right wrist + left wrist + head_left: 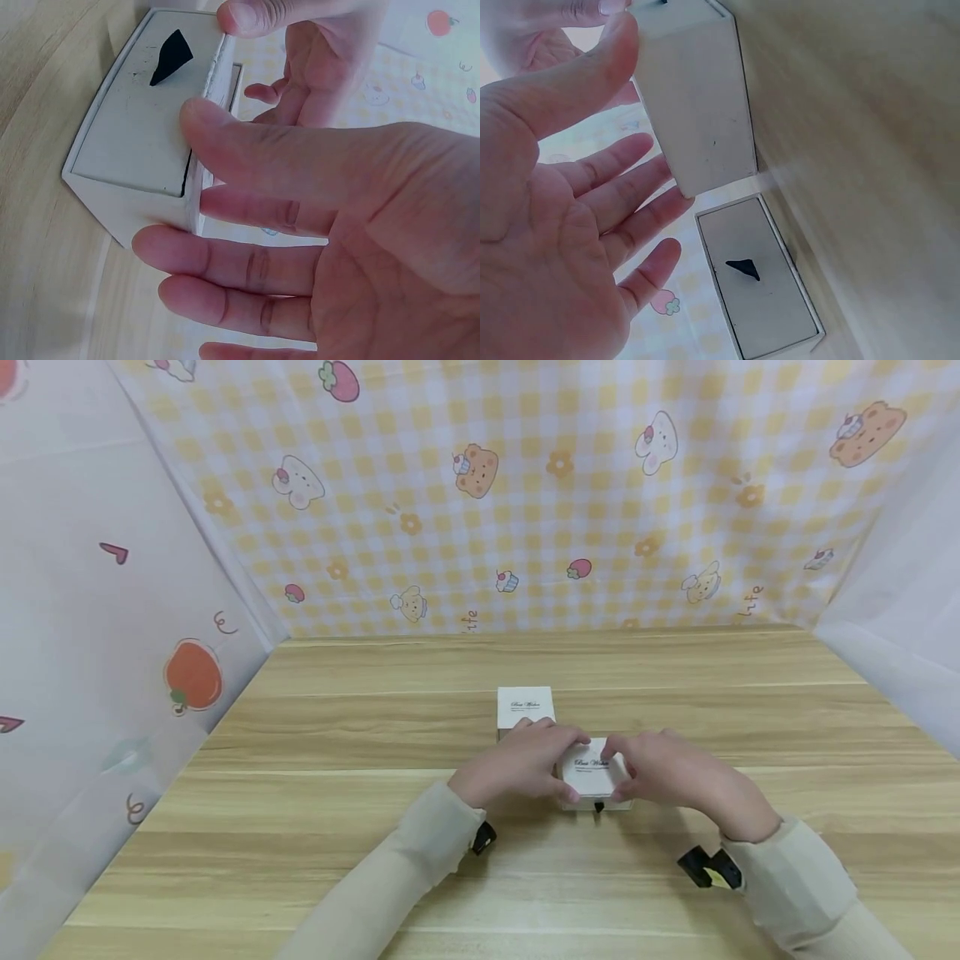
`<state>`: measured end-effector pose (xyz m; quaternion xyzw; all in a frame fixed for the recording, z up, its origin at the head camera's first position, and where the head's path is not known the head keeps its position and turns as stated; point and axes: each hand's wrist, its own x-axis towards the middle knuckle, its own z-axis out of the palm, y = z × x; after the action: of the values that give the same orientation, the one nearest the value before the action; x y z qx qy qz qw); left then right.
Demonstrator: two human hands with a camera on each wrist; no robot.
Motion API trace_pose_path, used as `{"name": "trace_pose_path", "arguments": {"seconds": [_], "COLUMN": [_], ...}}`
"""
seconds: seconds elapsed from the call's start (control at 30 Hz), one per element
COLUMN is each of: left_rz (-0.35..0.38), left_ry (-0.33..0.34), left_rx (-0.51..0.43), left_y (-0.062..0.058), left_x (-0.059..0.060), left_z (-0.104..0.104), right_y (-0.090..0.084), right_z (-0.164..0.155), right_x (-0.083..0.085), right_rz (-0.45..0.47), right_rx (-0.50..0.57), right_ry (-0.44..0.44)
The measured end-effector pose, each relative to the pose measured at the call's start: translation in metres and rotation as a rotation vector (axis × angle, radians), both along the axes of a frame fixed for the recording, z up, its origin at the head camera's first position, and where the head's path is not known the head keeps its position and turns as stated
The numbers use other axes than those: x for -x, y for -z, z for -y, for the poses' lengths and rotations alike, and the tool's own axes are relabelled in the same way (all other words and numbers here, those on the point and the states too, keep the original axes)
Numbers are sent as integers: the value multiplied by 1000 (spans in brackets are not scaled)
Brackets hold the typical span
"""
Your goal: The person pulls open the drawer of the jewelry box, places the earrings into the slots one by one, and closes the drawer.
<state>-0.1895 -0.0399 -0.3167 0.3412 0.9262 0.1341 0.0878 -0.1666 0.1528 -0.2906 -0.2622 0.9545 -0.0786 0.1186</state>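
Note:
A small white drawer box (592,777) with "Best Wishes" printed on its lid sits on the table between both hands. Its front carries a black pull tab (174,56). From the left side, my left hand (521,764) grips it, thumb by the front top edge and fingertips toward the back. My right hand (671,772) holds it from the right, with the thumb at the front top edge and the fingers along the side. A second, matching white box (525,700) stands behind and to the left, partly covered by my left hand; its black tab (744,268) shows in the left wrist view.
The wooden table (337,727) reaches back to a yellow checked curtain (525,527). White printed cloth (90,610) hangs along the left side, and pale cloth (900,610) along the right. Black wrist mounts (711,868) stick out from the sleeves.

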Motion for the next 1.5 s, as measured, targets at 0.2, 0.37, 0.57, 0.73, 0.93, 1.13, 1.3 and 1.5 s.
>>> {"name": "trace_pose_path", "arguments": {"seconds": [0.2,0.37,0.57,0.73,0.93,1.13,1.3,1.5], "left_rz": [-2,3,19,36,52,80,99,122], "left_ry": [8,18,10,4,-19,-45,-65,-76], "left_rx": [13,16,14,-2,1,8,-20,-57], "left_y": [-2,-4,-2,-1,-3,-5,-3,-2], "left_x": [5,9,19,26,36,44,52,58], "left_z": [-4,-7,-10,-11,-10,-11,-9,-9], "right_y": [-1,-1,-1,0,2,4,9,13], "right_z": [-1,-3,-5,-8,-8,-10,-11,-12], "right_x": [1,4,12,19,29,37,41,43], "right_rz": [-4,-14,-6,18,4,14,-19,-84], "right_rx": [-17,-22,-7,18,37,74,88,104], "right_ry": [7,19,41,50,50,76,92,100]}}
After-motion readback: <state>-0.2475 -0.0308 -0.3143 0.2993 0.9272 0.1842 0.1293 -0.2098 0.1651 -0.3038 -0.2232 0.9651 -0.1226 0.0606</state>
